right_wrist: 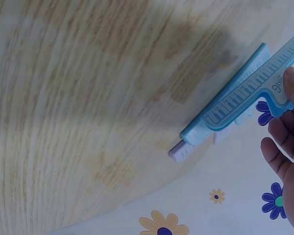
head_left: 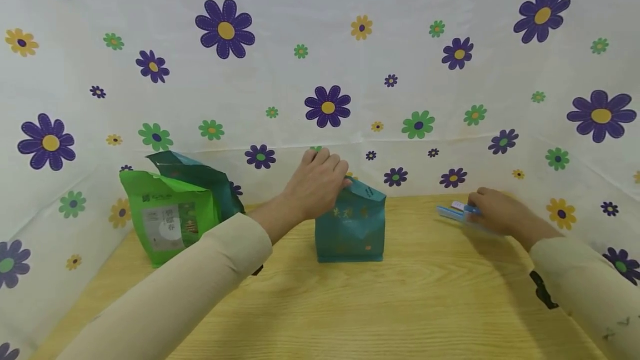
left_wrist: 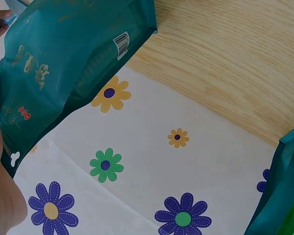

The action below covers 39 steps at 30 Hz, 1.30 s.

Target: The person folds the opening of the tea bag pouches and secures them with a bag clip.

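A teal foil bag with gold print (head_left: 351,238) stands upright on the table, slightly right of the middle. My left hand (head_left: 317,182) grips its top edge from above, fingers curled over it. At the back right, my right hand (head_left: 495,213) pinches a long light-blue bag clip (right_wrist: 252,93) by its handle, with thumb and fingers. The clip has a row of piano-key-like marks along its bar. Close beneath it in the right wrist view are another blue clip (right_wrist: 192,133) and a pale lilac clip (right_wrist: 181,152), partly hidden.
On the left stand a bright green bag with a pale label (head_left: 200,226) and, behind it, another teal bag (head_left: 192,174). A white flowered cloth (head_left: 280,76) rises behind and at both sides of the wooden table (head_left: 380,310).
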Each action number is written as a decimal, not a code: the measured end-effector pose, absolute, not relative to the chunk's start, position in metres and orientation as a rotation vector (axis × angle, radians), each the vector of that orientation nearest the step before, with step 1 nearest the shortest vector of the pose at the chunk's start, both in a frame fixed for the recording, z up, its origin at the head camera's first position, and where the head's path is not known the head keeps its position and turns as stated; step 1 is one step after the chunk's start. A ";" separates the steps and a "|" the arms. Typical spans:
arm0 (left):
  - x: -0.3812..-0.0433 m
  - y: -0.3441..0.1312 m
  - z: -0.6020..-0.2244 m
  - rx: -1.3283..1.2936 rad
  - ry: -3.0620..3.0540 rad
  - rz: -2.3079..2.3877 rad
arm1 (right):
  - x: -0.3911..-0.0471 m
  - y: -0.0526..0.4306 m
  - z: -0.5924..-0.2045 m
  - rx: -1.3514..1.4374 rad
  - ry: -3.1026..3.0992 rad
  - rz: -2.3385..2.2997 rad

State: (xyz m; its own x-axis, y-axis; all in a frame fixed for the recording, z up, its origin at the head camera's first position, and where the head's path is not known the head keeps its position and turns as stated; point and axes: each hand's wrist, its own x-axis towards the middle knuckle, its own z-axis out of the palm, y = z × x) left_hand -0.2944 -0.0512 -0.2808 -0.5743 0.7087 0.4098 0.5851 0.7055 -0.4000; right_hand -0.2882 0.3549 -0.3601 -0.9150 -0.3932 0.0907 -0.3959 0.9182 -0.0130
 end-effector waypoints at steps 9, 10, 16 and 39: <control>-0.295 -0.051 -0.281 -1.002 -2.355 0.280 | -0.289 0.343 -0.347 0.658 -2.955 0.071; -0.295 -0.051 -0.281 -1.003 -2.352 0.281 | -0.289 0.341 -0.346 0.667 -2.946 0.080; -0.295 -0.050 -0.281 -1.001 -2.349 0.290 | -0.287 0.328 -0.338 0.732 -2.908 0.085; -0.292 -0.053 -0.279 -1.011 -2.350 0.286 | -0.270 0.285 -0.294 0.853 -2.765 0.094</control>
